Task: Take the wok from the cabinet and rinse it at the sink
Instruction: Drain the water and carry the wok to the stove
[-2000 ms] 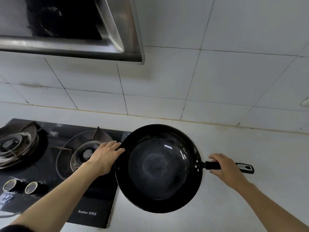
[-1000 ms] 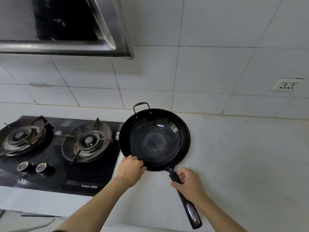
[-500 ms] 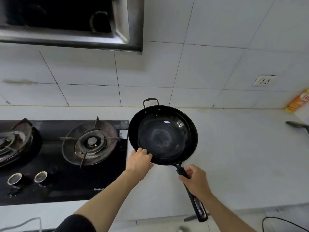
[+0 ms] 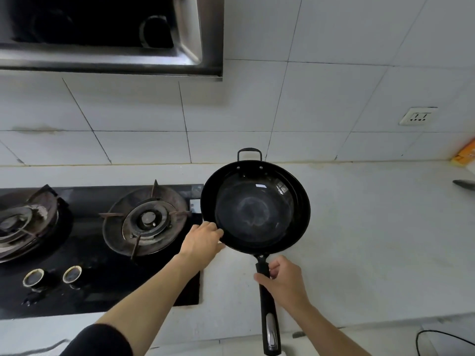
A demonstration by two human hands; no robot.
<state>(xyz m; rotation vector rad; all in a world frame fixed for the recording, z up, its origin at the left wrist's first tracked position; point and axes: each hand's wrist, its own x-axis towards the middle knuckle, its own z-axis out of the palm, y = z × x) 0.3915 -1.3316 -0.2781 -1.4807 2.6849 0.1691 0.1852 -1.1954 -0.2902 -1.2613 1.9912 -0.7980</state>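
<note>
The black wok is over the white countertop, just right of the stove, its small loop handle toward the wall and its long handle toward me. My left hand grips the wok's near-left rim. My right hand is closed around the upper part of the long black handle. The inside of the wok looks empty, with a pale ring at the bottom. No sink is in view.
A black glass gas stove with two burners and two knobs lies at the left. A steel range hood hangs above it. The tiled wall carries a socket. An orange package and a dark utensil are at the right edge.
Over two seconds the wok turned so its long handle points at me instead of to the right. My left hand slid to the near-left rim. In the last half second it barely moved.
</note>
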